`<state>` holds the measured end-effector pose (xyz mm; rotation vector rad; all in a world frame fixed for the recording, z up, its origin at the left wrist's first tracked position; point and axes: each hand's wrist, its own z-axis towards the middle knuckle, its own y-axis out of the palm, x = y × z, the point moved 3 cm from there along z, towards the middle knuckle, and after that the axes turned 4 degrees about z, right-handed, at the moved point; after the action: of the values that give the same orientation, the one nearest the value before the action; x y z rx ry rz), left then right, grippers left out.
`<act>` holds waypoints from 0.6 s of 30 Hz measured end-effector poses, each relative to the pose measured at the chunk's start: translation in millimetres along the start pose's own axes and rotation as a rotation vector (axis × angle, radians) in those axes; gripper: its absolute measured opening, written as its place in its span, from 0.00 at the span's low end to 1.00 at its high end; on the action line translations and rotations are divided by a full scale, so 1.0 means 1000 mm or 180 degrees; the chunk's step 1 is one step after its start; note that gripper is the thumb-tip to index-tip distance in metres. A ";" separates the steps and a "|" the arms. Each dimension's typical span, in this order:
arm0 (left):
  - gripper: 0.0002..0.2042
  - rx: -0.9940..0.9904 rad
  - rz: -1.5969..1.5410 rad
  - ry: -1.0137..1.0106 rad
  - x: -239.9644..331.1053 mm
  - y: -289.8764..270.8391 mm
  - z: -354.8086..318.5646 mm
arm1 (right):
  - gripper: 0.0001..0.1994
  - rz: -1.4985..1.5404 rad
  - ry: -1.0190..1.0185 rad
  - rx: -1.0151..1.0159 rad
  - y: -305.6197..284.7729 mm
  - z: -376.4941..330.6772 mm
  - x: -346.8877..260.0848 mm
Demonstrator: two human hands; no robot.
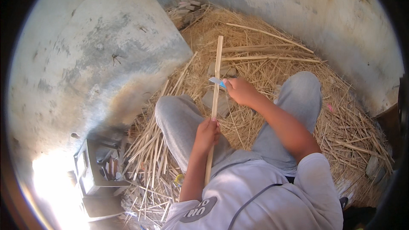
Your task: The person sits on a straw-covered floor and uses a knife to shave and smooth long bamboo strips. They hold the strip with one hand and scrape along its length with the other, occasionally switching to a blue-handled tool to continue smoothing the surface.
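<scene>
A long, pale strip of split bamboo or wood (218,57) runs upright between my knees, its far end raised over the straw and its near end against my shirt. My left hand (206,133) is closed around its lower part. My right hand (242,91) grips a knife (215,80) whose blue handle shows only in part. The blade lies across the strip, above my left hand, and seems to touch it. Below the strip, flat grey stones (208,99) show among the shavings.
Straw-like shavings (204,30) cover the ground. Longer strips (272,58) lie ahead, and a bundle of thin sticks (149,153) lies to the left. Worn plaster walls (106,38) enclose the spot. An open box (102,179) with odds and ends stands at lower left.
</scene>
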<state>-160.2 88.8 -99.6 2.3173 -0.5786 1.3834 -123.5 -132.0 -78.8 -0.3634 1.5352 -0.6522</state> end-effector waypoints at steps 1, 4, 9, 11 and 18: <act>0.13 -0.0004 0.0019 0.0016 -0.001 -0.001 0.000 | 0.23 -0.0352 -0.0220 0.0286 -0.003 -0.003 -0.004; 0.13 -0.0154 -0.0092 0.0015 0.003 -0.001 -0.002 | 0.22 -0.0738 -0.0437 0.0677 -0.008 -0.002 -0.007; 0.12 -0.0105 -0.0269 -0.0034 0.004 -0.002 -0.003 | 0.20 -0.0913 -0.0595 0.0879 -0.004 -0.001 -0.008; 0.12 -0.0104 -0.0281 -0.0023 0.002 -0.003 -0.003 | 0.19 -0.0973 -0.0679 0.0911 -0.003 -0.003 -0.008; 0.13 -0.0092 -0.0160 -0.0030 -0.001 -0.002 0.004 | 0.19 -0.1035 -0.0909 0.0909 -0.009 -0.005 -0.004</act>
<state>-156.7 88.2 -102.6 2.3008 -0.5359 1.3333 -129.9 -135.5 -70.4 -0.4708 1.1013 -1.0151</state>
